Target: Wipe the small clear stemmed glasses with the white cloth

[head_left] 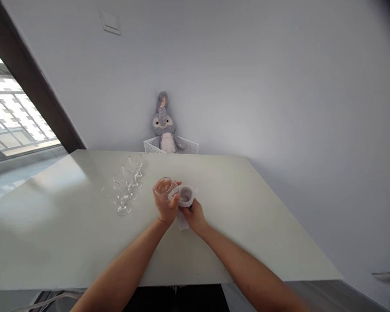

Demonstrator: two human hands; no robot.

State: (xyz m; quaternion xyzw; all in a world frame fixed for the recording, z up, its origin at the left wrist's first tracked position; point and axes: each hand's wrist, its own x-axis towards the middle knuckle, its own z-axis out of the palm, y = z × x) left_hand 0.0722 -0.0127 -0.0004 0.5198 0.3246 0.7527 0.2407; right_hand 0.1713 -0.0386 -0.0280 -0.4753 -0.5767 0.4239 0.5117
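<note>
My left hand (165, 207) is closed around a clear glass (164, 186), whose round rim faces up toward me. Its thumb reaches over to the edge of a white, round-mouthed, cup-like piece (186, 203). My right hand (195, 216) grips that white piece from below and the right side. A pale strip (182, 222) hangs beneath it between my wrists; whether it is paper, foam or plastic I cannot tell. Both things touch or nearly touch above the table. To the left, several clear stemmed glasses (124, 209) stand upright in a rough row.
The pale table (240, 234) spreads out under my arms. Behind its far edge, a grey plush toy (167, 142) sits in a white perforated basket (191, 147) against the wall. A window with a dark frame (35, 73) is at the left.
</note>
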